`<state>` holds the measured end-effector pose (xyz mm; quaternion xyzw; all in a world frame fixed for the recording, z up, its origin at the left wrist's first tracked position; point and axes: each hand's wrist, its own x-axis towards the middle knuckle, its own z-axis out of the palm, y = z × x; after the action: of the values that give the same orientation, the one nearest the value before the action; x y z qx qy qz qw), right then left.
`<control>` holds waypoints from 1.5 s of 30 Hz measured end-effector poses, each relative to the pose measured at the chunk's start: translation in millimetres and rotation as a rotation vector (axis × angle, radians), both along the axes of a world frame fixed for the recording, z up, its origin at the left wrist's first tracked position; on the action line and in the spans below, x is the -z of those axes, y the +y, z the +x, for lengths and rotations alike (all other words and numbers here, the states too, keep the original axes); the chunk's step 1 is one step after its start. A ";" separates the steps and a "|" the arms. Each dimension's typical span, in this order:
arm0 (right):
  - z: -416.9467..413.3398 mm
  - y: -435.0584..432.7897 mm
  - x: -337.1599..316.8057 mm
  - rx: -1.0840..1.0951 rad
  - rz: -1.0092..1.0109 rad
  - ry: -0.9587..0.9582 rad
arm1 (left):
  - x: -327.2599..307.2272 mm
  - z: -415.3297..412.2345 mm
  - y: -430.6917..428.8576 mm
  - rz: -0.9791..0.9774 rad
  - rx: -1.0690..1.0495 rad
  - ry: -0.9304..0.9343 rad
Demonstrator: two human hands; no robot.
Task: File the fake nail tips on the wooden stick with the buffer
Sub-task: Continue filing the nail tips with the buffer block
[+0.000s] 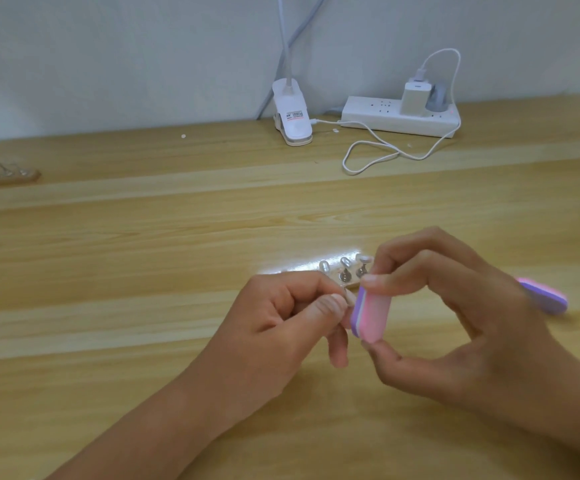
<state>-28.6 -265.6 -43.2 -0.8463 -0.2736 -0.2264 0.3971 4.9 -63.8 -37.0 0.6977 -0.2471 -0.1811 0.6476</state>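
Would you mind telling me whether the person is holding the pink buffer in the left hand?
No, the right hand grips the buffer, while the left hand pinches a small nail tip.

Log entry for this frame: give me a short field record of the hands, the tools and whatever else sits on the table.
left hand: pinches a small nail tip, mostly hidden in the grip
right hand: holds the pink-purple buffer on end, by top and bottom
contact: buffer edge meets the nail tip
behind hands: shiny strip with three nail stands
beyond right hand: second buffer lying on the table
left edge: wooden stick with tips, untouched
back: clip lamp, power strip, white cable
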 end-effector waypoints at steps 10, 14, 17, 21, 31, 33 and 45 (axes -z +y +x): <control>0.8 2.2 1.6 0.014 -0.014 -0.009 | 1.3 1.2 0.2 0.003 0.022 0.027; 1.9 1.1 2.4 0.020 -0.009 -0.026 | 1.0 0.8 -0.4 -0.028 0.048 0.048; 1.6 2.1 2.5 -0.007 0.029 -0.022 | 2.0 0.8 -0.4 -0.053 0.071 0.067; 1.5 1.4 3.1 -0.024 0.032 -0.040 | 2.2 1.1 0.1 -0.057 0.094 0.081; 0.3 3.6 5.6 -0.080 0.079 -0.028 | 5.4 1.2 0.4 -0.065 0.155 0.113; 3.8 0.7 5.5 -0.075 0.073 -0.032 | 5.6 1.0 0.1 -0.060 0.156 0.113; 2.7 3.7 3.7 -0.040 0.098 -0.029 | 7.2 -1.5 -1.7 -0.065 0.168 0.048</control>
<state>-26.0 -261.9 -46.9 -0.8168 -0.2849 -0.2439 0.4384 3.4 -65.5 -44.2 0.6485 -0.2948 -0.2435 0.6582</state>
